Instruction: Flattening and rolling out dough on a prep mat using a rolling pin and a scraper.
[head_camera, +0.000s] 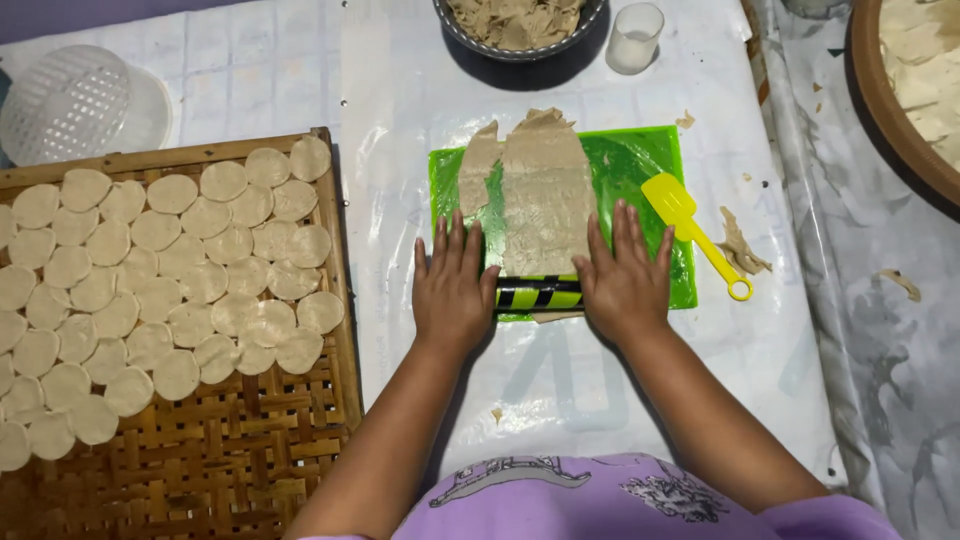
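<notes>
A yellow-and-black striped rolling pin lies across the near edge of a green mat. My left hand rests flat on its left end and my right hand on its right end, fingers stretched forward. A thin beige dough sheet with ragged far edges lies on the mat, running away from the pin. A narrower dough strip sits beside it on the left.
A woven bamboo tray on the left carries several round dough discs. A yellow spatula lies on the mat's right side, dough scraps beside it. Behind are a dark bowl of scraps, a small cup and a white basket.
</notes>
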